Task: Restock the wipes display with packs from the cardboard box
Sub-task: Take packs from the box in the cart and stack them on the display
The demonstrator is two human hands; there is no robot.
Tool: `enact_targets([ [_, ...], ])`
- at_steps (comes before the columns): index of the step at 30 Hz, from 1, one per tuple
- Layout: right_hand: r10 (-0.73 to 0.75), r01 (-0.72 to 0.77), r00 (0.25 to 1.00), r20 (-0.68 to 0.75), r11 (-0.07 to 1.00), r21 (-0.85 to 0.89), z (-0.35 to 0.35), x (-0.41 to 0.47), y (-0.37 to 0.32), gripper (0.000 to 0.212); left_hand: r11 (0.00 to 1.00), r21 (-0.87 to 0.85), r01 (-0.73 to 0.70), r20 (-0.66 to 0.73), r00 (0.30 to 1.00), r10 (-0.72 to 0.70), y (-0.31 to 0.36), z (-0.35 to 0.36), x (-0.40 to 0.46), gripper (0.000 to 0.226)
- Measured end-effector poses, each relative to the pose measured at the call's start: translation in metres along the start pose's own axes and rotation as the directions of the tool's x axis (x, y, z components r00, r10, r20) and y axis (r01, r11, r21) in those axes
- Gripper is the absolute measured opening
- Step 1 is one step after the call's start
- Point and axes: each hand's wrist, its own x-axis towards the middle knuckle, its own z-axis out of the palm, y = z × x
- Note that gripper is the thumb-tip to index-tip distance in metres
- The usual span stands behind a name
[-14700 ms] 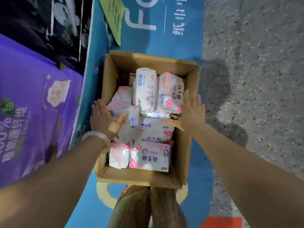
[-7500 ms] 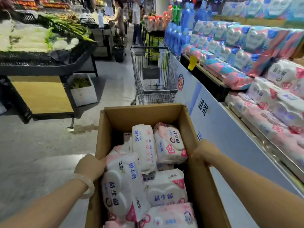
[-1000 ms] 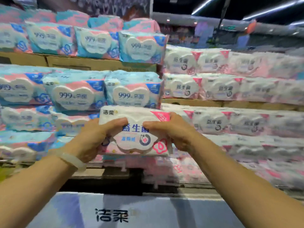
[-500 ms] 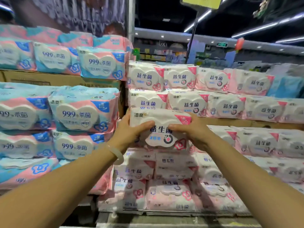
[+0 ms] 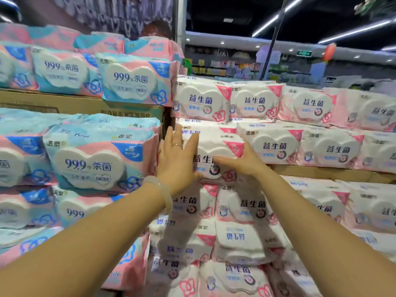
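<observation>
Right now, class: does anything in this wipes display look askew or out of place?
Yes. Low in the pink stack, one pack lies with its print upside down, unlike its upright neighbours. The pack being pushed in by the left hand and right hand juts out from its row.

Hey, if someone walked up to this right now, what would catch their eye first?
Two bare hands in the middle: the left hand lies flat with straight fingers on the white-and-pink wipes pack, and the right hand presses its front, pushing it into the pink stack. Left of them rises a wall of blue-and-pink 99.9 packs. Rows of matching pink packs run off to the right.
</observation>
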Motion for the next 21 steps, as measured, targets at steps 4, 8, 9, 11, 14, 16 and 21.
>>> enact_targets([
  [4, 0.001, -0.001, 1.000, -0.004, 1.000, -0.027, 0.007, 0.003, 0.000, 0.079, 0.999, 0.034, -0.004, -0.036, 0.999, 0.005, -0.001, 0.000, 0.004, 0.088],
  [8, 0.009, -0.010, 0.998, -0.056, 1.000, -0.014, 0.015, 0.002, 0.000, 0.105, 0.999, 0.033, -0.027, -0.051, 0.998, 0.029, -0.008, 0.002, 0.005, 0.086],
  [9, 0.001, -0.005, 0.996, -0.087, 0.999, -0.048, 0.015, -0.002, -0.003, 0.109, 0.999, 0.036, -0.023, -0.031, 0.999, 0.024, -0.009, 0.001, 0.005, 0.086],
  [11, -0.080, 0.045, 0.986, -0.148, 0.973, -0.225, 0.016, -0.009, -0.009, 0.117, 0.998, 0.061, -0.019, -0.019, 1.000, 0.020, -0.009, 0.003, 0.002, 0.081],
  [14, -0.205, 0.143, 0.971, -0.120, 0.909, -0.391, 0.021, -0.014, -0.015, 0.097, 0.969, 0.189, -0.161, -0.180, 0.964, 0.195, -0.003, 0.010, -0.009, 0.057],
  [16, -0.205, 0.150, 0.973, -0.103, 0.908, -0.392, 0.026, -0.010, -0.015, 0.082, 0.944, 0.234, -0.231, -0.105, 0.960, 0.261, 0.003, 0.010, -0.017, 0.061],
  [21, -0.197, 0.149, 0.978, -0.062, 0.881, -0.449, 0.032, -0.002, -0.016, 0.080, 0.943, 0.289, -0.163, 0.065, 0.986, 0.151, 0.002, 0.003, -0.022, 0.064],
])
